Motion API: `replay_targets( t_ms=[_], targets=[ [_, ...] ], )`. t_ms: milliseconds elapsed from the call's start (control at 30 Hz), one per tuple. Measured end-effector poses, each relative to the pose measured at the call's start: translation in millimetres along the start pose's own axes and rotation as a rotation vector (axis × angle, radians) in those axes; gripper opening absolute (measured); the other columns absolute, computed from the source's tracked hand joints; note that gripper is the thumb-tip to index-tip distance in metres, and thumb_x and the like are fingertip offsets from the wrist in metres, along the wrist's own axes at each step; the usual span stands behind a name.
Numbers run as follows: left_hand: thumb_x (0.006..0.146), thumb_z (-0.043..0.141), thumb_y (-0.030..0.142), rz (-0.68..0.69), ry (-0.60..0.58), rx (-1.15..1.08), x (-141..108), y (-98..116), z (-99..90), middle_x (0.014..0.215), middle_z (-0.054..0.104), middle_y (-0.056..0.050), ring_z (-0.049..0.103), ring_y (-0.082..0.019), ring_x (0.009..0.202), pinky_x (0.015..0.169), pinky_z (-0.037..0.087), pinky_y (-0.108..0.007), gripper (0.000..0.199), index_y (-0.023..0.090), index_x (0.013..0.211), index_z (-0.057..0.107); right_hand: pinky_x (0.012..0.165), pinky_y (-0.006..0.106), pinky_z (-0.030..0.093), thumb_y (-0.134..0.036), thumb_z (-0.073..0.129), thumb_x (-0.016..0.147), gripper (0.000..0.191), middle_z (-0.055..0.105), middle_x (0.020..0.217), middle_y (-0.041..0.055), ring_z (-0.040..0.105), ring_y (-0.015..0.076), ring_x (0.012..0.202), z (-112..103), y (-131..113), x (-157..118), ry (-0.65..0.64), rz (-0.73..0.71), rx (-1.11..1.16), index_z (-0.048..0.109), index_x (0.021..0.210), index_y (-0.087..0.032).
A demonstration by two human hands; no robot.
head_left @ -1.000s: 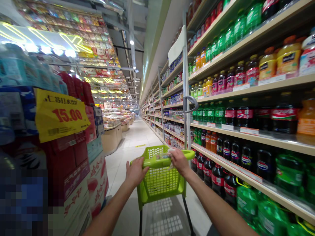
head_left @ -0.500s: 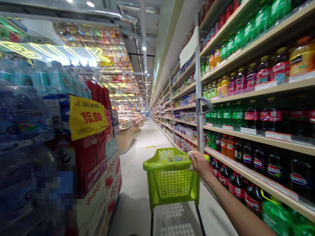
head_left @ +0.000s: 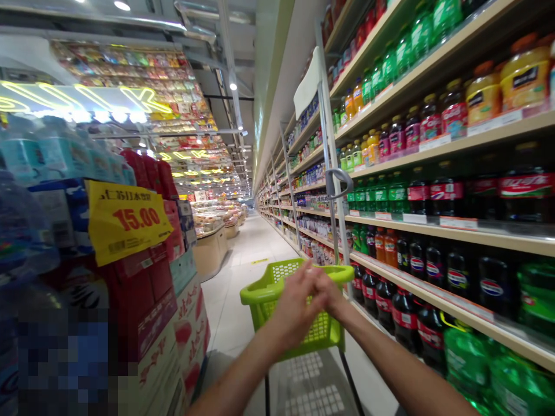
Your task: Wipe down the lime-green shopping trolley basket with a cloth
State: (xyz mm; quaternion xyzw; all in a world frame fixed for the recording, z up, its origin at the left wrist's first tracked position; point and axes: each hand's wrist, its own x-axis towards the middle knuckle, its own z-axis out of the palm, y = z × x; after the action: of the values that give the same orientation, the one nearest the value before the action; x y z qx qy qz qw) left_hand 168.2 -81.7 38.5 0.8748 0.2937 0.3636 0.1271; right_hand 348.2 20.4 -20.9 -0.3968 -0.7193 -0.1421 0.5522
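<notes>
A green shopping cart (head_left: 264,294) stands on the aisle floor in front of me. Above its handle, my left hand (head_left: 293,300) and my right hand (head_left: 328,293) meet, with fingers overlapping. The fingers are bent against each other and partly hide the cart's rim. Whether anything small, such as a tissue, lies between them cannot be seen.
Shelves of bottled drinks (head_left: 433,231) line the right side, with a metal post and grey ring (head_left: 339,184) at their edge. Stacked boxes and bottle packs (head_left: 143,289) with a yellow price sign (head_left: 130,222) stand at the left. The aisle floor (head_left: 249,245) runs ahead.
My left hand has come into view and met my right hand, which has moved left off the cart's right rim. The white tissue it held is no longer visible. The view has shifted slightly.
</notes>
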Motion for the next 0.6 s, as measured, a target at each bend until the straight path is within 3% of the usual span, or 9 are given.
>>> replay_targets(
  t_ms=[100, 167, 233, 333, 467, 533, 600],
  targets=[
    [0.084, 0.038, 0.039, -0.274, 0.134, 0.494, 47.9, -46.4, -36.7, 0.131, 0.043, -0.008, 0.032, -0.025, 0.124, 0.104, 0.022, -0.045, 0.040, 0.021, 0.119, 0.047, 0.086, 0.037, 0.045, -0.025, 0.042, 0.083, 0.020, 0.060, 0.102, 0.0059, 0.054, 0.0205, 0.098, -23.3, 28.9, -2.8, -0.013, 0.046, -0.109, 0.061, 0.090, -0.022],
    [0.083, 0.037, 0.043, -0.400, -0.018, 0.623, 46.3, -75.3, -49.4, 0.122, 0.052, -0.008, 0.041, -0.025, 0.117, 0.098, 0.028, -0.047, 0.039, 0.021, 0.111, 0.052, 0.085, 0.040, 0.045, -0.024, 0.040, 0.083, 0.021, 0.060, 0.096, 0.0079, 0.055, 0.0214, 0.094, -43.1, 51.7, -5.9, 0.048, 0.150, -0.202, 0.061, 0.088, -0.020],
    [0.083, 0.033, 0.047, -0.433, -0.149, 0.660, 31.9, -93.5, -51.7, 0.105, 0.062, -0.007, 0.051, -0.024, 0.105, 0.090, 0.036, -0.043, 0.039, 0.022, 0.097, 0.059, 0.085, 0.041, 0.045, -0.024, 0.039, 0.083, 0.022, 0.060, 0.094, 0.0091, 0.055, 0.0219, 0.093, -49.9, 57.7, -7.8, 0.102, 0.208, -0.231, 0.060, 0.088, -0.019],
    [0.083, 0.029, 0.049, -0.419, -0.164, 0.669, 16.0, -100.5, -46.1, 0.091, 0.065, -0.006, 0.055, -0.023, 0.095, 0.084, 0.038, -0.039, 0.042, 0.021, 0.082, 0.060, 0.087, 0.040, 0.045, -0.024, 0.038, 0.086, 0.022, 0.059, 0.101, 0.0089, 0.053, 0.0205, 0.099, -27.4, 25.8, -7.3, 0.086, 0.133, -0.149, 0.059, 0.092, -0.019],
    [0.083, 0.029, 0.051, -0.409, -0.125, 0.661, 16.2, -99.4, -41.8, 0.092, 0.065, -0.005, 0.054, -0.024, 0.096, 0.092, 0.029, -0.049, 0.043, 0.022, 0.082, 0.060, 0.091, 0.038, 0.043, -0.025, 0.040, 0.087, 0.021, 0.057, 0.109, 0.0082, 0.049, 0.0190, 0.108, 9.4, -24.9, -3.7, 0.005, -0.075, -0.019, 0.060, 0.092, -0.021],
    [0.083, 0.029, 0.053, -0.407, -0.097, 0.656, 16.7, -100.6, -41.4, 0.092, 0.066, -0.005, 0.054, -0.024, 0.096, 0.095, 0.024, -0.053, 0.044, 0.022, 0.085, 0.060, 0.090, 0.038, 0.043, -0.026, 0.041, 0.087, 0.021, 0.057, 0.109, 0.0080, 0.049, 0.0195, 0.108, 6.6, -21.0, -3.6, -0.019, -0.122, -0.018, 0.061, 0.090, -0.022],
    [0.082, 0.029, 0.054, -0.406, -0.080, 0.649, 15.1, -101.2, -39.9, 0.091, 0.066, -0.005, 0.054, -0.024, 0.096, 0.096, 0.021, -0.054, 0.045, 0.022, 0.087, 0.060, 0.089, 0.040, 0.044, -0.027, 0.041, 0.086, 0.022, 0.058, 0.106, 0.0087, 0.051, 0.0206, 0.105, -8.5, -0.6, -5.1, 0.028, -0.041, -0.069, 0.062, 0.090, -0.021]
  ],
)
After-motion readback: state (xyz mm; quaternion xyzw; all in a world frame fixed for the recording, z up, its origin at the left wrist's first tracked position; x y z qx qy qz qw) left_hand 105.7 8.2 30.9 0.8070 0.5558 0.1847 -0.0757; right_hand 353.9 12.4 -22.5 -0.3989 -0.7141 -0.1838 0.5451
